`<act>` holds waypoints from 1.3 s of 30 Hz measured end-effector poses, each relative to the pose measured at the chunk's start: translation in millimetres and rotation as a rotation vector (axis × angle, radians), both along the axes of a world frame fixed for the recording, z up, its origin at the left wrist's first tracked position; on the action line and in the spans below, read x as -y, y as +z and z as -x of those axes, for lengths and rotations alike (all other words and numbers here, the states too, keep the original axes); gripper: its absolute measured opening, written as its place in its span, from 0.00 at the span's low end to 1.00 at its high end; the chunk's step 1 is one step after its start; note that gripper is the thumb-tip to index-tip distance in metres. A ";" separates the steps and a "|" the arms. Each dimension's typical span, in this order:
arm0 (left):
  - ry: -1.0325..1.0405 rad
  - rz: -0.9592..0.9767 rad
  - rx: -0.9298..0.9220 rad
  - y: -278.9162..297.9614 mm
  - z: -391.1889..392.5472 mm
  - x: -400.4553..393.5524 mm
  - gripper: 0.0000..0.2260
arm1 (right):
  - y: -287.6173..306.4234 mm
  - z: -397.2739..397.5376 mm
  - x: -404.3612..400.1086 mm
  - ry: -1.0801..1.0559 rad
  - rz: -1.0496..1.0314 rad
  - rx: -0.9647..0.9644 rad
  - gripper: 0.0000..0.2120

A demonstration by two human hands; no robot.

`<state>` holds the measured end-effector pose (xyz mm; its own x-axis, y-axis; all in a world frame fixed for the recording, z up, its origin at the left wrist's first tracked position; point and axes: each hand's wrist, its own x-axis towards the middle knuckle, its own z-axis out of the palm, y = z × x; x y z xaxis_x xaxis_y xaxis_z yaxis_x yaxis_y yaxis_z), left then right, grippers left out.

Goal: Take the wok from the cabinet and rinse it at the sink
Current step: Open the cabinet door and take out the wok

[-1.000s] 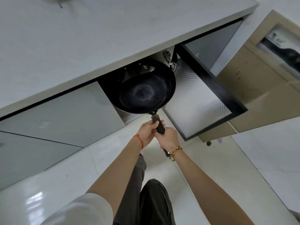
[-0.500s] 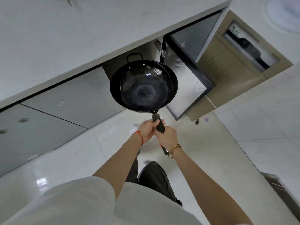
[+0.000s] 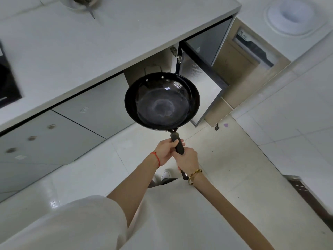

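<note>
Labels: small sticker on the inner wall of the wok, near the far right rim, text too small to read. Small marks on the grey cabinet fronts and on the open cabinet door, also illegible. No brand readable anywhere.

Wok: black, held in the air in front of the open cabinet, above the floor, clear of the white surface. Bowl faces up toward the camera. Long axis runs from the handle, near the person, out to the small loop handle at the far rim, which points into the cabinet opening. Pale ring in the bowl's centre.

Hands: both wrapped around the long handle. Left hand, red string at the wrist, grips closer to the bowl. Right hand, gold bracelet, grips just behind it; the handle's end sticks out past the wrist.

Other: edge of a black hob at the surface's left side.
</note>
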<state>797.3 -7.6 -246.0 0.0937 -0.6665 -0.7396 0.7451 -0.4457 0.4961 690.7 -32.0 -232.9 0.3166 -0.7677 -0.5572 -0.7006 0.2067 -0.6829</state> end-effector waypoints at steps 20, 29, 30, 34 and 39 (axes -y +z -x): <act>0.080 0.115 0.108 34.2 -23.5 -84.7 0.16 | 35.5 -21.6 -75.3 0.062 0.074 0.084 0.14; 0.286 0.133 0.176 50.3 -25.6 -108.7 0.14 | 46.5 -36.3 -79.0 0.285 0.079 0.097 0.13; 0.318 0.135 0.185 53.1 -24.6 -110.3 0.12 | 47.8 -36.5 -77.5 0.321 0.080 0.102 0.13; 0.460 0.134 0.216 55.3 -17.9 -120.1 0.09 | 52.8 -41.1 -73.6 0.456 0.088 0.122 0.13; 0.700 0.127 0.238 57.9 -15.2 -137.6 0.09 | 58.1 -53.0 -72.6 0.675 0.041 0.127 0.14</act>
<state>812.5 130.0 -188.1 0.6749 -0.4715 -0.5676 0.6996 0.1643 0.6954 743.7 40.5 -174.8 0.7939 -0.3993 -0.4586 -0.5808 -0.2746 -0.7663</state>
